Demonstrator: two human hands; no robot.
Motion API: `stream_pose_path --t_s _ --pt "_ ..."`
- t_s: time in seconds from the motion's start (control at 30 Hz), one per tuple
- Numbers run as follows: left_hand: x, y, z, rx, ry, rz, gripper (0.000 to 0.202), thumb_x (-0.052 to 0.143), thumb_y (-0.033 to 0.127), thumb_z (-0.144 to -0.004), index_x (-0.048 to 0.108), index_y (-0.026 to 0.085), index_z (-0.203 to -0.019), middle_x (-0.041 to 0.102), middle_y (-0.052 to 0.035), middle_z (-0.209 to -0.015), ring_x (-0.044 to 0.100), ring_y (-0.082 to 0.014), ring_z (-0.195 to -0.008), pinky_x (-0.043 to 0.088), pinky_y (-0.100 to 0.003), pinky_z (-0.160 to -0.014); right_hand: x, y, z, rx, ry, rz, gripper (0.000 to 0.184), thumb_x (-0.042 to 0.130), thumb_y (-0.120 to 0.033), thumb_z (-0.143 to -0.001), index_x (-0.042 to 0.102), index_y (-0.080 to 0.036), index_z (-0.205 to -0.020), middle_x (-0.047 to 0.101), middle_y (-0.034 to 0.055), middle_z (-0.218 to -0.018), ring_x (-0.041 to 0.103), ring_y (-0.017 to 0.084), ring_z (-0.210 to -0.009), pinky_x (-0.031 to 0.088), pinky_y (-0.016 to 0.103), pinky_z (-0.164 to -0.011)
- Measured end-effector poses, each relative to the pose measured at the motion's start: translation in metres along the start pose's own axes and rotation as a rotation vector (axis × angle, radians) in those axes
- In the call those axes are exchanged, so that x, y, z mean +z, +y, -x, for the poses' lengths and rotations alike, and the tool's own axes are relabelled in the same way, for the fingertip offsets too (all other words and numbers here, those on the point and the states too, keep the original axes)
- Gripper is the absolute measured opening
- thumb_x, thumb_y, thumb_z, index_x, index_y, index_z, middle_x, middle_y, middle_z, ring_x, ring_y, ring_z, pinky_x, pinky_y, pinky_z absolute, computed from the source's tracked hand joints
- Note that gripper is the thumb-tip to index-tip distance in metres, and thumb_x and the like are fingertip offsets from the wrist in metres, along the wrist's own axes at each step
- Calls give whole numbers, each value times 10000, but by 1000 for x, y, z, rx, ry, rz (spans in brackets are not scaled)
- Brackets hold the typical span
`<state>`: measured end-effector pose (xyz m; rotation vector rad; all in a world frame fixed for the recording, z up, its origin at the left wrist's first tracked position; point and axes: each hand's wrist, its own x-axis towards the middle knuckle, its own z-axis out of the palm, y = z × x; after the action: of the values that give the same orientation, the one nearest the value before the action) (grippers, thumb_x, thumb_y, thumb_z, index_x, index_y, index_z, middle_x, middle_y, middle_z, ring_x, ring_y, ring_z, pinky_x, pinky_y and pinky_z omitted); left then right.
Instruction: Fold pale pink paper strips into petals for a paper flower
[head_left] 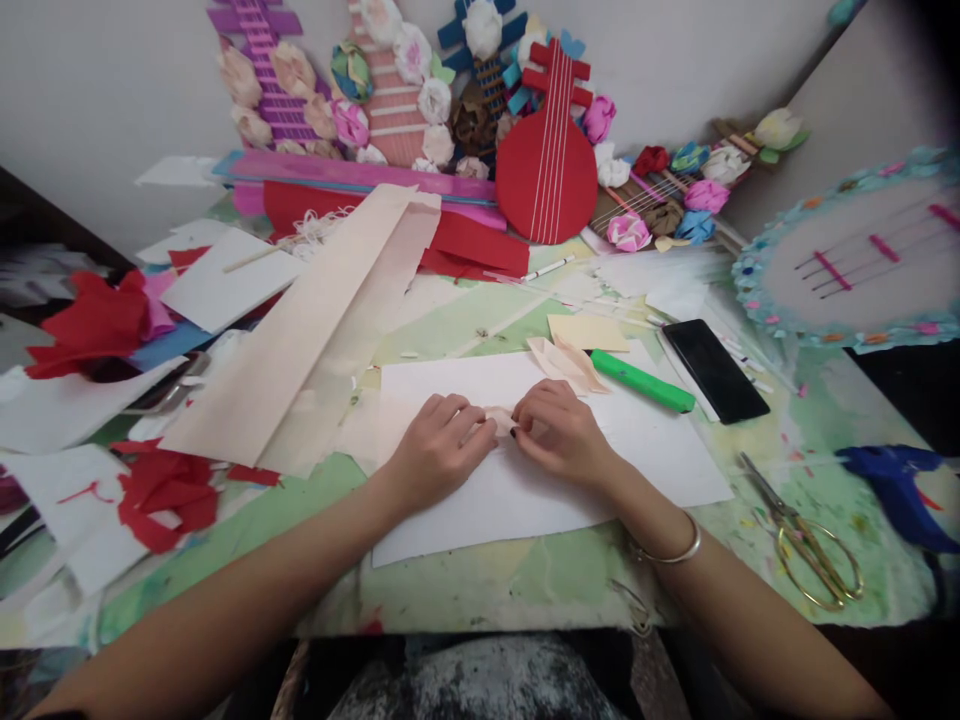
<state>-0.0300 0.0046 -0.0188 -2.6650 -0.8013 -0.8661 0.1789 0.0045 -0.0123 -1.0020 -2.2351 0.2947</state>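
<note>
- At nine o'clock, by the clock around your small pale paper (499, 418), crumpled red paper (166, 490) lies on the table (540, 590).
- Near ten o'clock, a long cream paper strip (315, 330) slants.
- Your left hand (442, 450) has thumb and fingers bent together, pinching the small pale paper at its nine o'clock edge.
- The small pale paper is at the clock's centre, above a white sheet (457, 530).
- At twelve o'clock, farther back, stands a red lute-shaped craft (546, 190).
- Your right hand (562, 430) pinches the small pale paper from three o'clock, fingers curled.
- Between two and three o'clock lie a green stick-like object (643, 382), then a black phone (716, 370).
- Near four o'clock, gold-handled scissors (806, 550) lie.
- Just past three o'clock, farthest right, is a blue glue gun (900, 490).
</note>
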Motion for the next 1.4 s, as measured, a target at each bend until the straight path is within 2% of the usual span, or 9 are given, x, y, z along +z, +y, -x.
stream_pose_path --t_s 0.1,0.2,0.3,0.43,0.57,0.77,0.97,1.17,1.4 --pt "1 -1 0 -27 10 36 133 511 82 -864 602 172 -829 630 -67 -802 514 -206 -789 437 -356 -681 -2 1 0 -40 -45 46 117 538 -152 -809 488 -201 -716 624 37 -750 516 205 -825 364 377 -766" --pt "1 -2 0 -103 21 119 130 531 95 -856 608 171 -784 624 -62 -772 501 -193 -756 451 -351 -678 -5 0 1 -64 -50 132 81 590 -226 -815 516 -195 -815 642 70 -903 502 238 -910 357 404 -790" --pt "0 -2 -1 -198 50 211 129 534 123 -867 621 173 -785 613 -60 -777 504 -180 -754 470 -335 -672 -7 -3 4 -50 -35 220 214 632 -286 -791 530 -177 -945 602 127 -1035 481 272 -950 366 421 -777" --pt "1 -3 0 -265 79 279 129 530 134 -874 635 170 -809 599 -60 -781 517 -173 -743 480 -320 -644 -9 -7 10 -63 -5 361 136 532 -169 -830 550 -154 -963 590 150 -983 481 265 -897 382 399 -716" --pt "2 -5 0 -281 91 313 112 544 122 -867 639 162 -821 604 -58 -780 522 -168 -735 481 -314 -646 -9 -7 17 -74 -22 415 163 453 -84 -862 589 -169 -831 625 109 -832 486 217 -769 403 360 -676" --pt "4 -8 3 -291 83 325 138 544 148 -880 664 165 -816 627 -58 -794 535 -162 -733 485 -311 -651 -5 2 25 3 27 260 214 471 -106 -887 673 -169 -855 669 101 -831 575 195 -760 483 341 -686" --pt "5 -14 8 -298 5 393 174 538 176 -897 700 180 -834 642 -56 -818 572 -159 -755 506 -304 -662 -3 10 28 97 77 18 201 512 -134 -868 707 -184 -887 661 94 -864 623 183 -792 535 323 -688" --pt "2 -17 8 -411 -83 475 69 636 169 -827 704 183 -831 640 -46 -827 583 -174 -796 507 -316 -706 -7 11 23 248 9 -142 143 599 -141 -805 726 -192 -847 645 64 -853 565 116 -610 469 249 -520" --pt "-2 -17 2 -566 -181 539 66 645 143 -776 676 197 -752 654 -22 -823 600 -180 -789 498 -344 -724 -4 10 20 464 16 -224 73 699 -168 -738 744 -221 -760 650 24 -805 546 103 -589 431 246 -528"
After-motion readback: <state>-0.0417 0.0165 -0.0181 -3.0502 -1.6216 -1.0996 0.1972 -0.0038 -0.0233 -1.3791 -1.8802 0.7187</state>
